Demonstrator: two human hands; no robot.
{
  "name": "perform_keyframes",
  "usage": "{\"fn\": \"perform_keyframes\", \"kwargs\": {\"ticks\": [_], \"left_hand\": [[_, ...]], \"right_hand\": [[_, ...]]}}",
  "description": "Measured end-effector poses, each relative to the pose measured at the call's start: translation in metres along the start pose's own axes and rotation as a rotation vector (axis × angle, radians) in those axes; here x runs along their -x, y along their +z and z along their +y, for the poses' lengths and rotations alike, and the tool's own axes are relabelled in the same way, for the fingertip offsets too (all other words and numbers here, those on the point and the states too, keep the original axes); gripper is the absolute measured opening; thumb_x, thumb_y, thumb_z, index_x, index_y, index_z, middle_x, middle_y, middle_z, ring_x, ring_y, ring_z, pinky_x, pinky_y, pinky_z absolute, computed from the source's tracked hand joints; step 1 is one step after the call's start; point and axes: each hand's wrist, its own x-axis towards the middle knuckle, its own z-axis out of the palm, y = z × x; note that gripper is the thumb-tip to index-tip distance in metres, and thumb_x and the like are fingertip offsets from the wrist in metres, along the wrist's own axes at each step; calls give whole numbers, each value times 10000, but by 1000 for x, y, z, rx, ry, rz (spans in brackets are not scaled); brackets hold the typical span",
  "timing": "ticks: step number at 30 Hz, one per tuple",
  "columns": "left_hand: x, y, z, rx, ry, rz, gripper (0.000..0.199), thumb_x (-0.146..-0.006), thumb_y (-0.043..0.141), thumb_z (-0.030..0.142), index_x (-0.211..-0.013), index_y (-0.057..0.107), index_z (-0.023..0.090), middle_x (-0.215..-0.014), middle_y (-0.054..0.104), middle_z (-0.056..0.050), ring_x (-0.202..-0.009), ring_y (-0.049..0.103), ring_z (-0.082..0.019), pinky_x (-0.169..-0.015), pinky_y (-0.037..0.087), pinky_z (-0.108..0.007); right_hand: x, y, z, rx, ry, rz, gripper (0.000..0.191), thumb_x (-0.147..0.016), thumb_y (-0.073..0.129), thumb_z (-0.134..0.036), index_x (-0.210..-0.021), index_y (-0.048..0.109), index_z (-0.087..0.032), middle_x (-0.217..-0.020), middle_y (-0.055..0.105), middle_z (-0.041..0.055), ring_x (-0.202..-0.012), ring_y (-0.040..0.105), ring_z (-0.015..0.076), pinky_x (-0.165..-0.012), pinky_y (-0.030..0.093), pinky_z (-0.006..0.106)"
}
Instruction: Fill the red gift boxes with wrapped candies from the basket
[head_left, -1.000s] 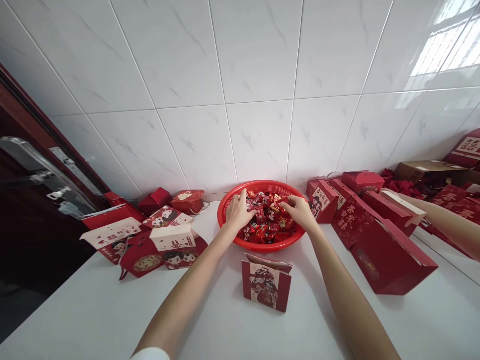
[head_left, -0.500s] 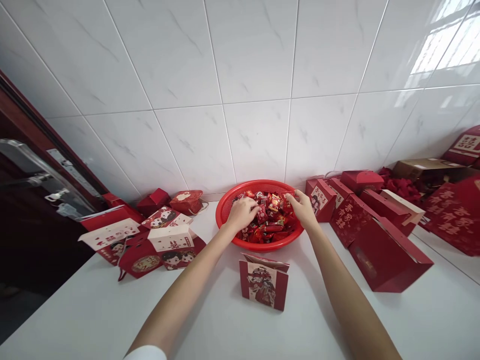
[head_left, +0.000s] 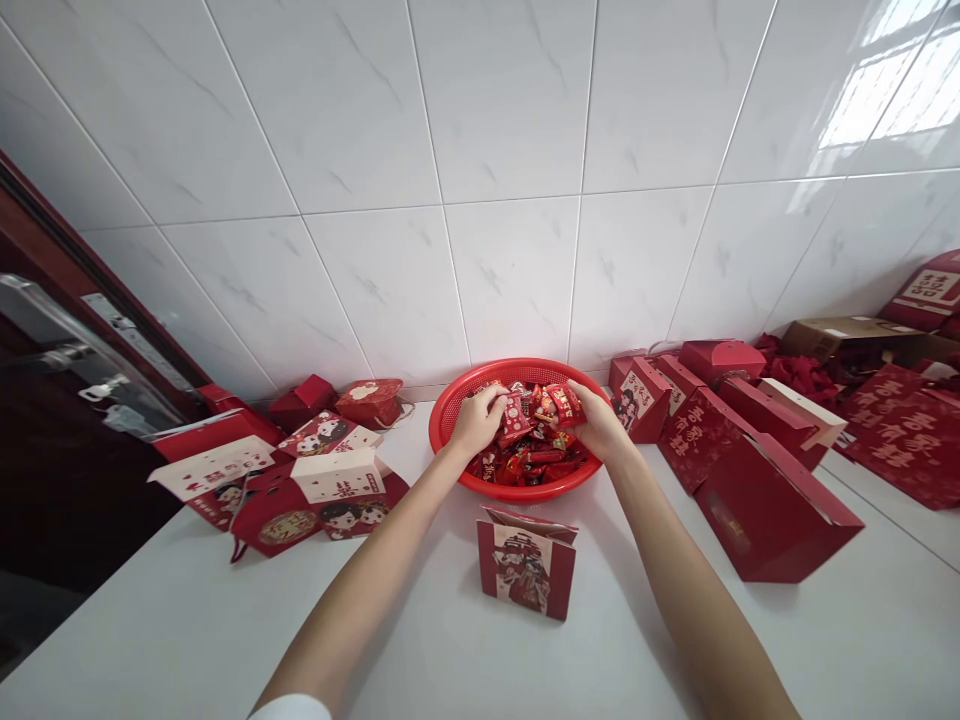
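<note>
A red plastic basket stands against the tiled wall, filled with wrapped candies in red and gold. Over its left half, my left hand is closed on a red wrapped candy with white print. At the right rim, my right hand grips a red-and-gold wrapped candy between thumb and fingers. In front of the basket, between my forearms, stands a small red gift box with a printed figure; its top flaps stand partly raised.
Several red and cream gift boxes crowd the left of the white table. More red boxes line the right side, with a brown carton behind them. A dark door with a metal handle is at far left.
My right hand has moved slightly left and now holds a candy lifted from the pile. My left hand has shifted a little, still holding its candy.
</note>
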Motion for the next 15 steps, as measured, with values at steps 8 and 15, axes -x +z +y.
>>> {"fn": "perform_keyframes", "kwargs": {"ticks": [8, 15], "left_hand": [[2, 4, 1, -92, 62, -321, 267, -872, 523, 194, -937, 781, 212, -969, 806, -39, -908, 736, -229, -885, 551, -319], [-6, 5, -4, -157, 119, -267, 268, -880, 544, 188, -1010, 778, 199, -1067, 786, -77, -1003, 725, -255, -934, 561, -360]], "right_hand": [[0, -6, -12, -176, 180, 49, 172, -893, 514, -263, -846, 674, -219, -692, 714, 14, -603, 647, 181, -599, 596, 339], [0, -7, -9, -227, 99, 58, 88, -726, 750, -206, -724, 662, -213, -674, 685, 1, -588, 599, 138, -615, 585, 275]]}}
